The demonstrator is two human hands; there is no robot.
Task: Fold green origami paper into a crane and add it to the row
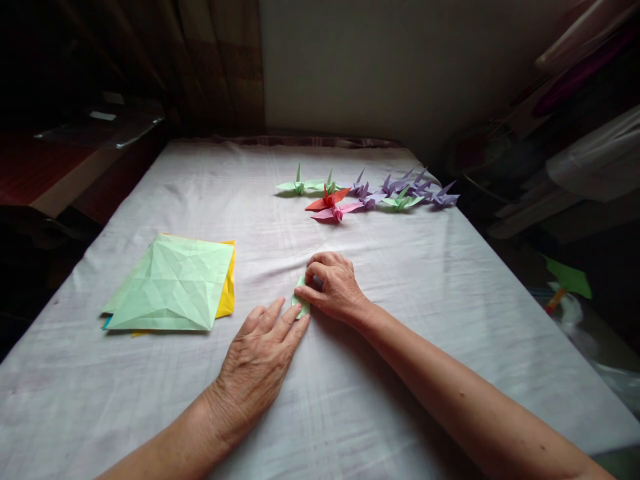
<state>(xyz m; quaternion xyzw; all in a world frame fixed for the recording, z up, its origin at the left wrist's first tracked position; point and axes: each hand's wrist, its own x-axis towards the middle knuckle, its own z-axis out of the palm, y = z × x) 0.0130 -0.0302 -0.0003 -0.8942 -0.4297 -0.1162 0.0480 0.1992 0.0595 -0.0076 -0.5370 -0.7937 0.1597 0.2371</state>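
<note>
A small folded piece of light green paper [301, 301] lies on the white cloth [410, 313] near the middle of the table. My right hand [334, 287] rests curled on top of it, covering most of it, with fingertips pressing its edge. Flat on the cloth just below lies my left hand [260, 360], palm down, its fingertips touching the paper's lower edge. Only a sliver of the green piece shows between the two hands.
A stack of creased square sheets, green on top [173, 283] with yellow [227, 293] beneath, lies to the left. Several finished paper cranes, green [300, 187], red [327, 199], pink [336, 212] and purple [400, 187], sit at the far side. Dark furniture flanks the table.
</note>
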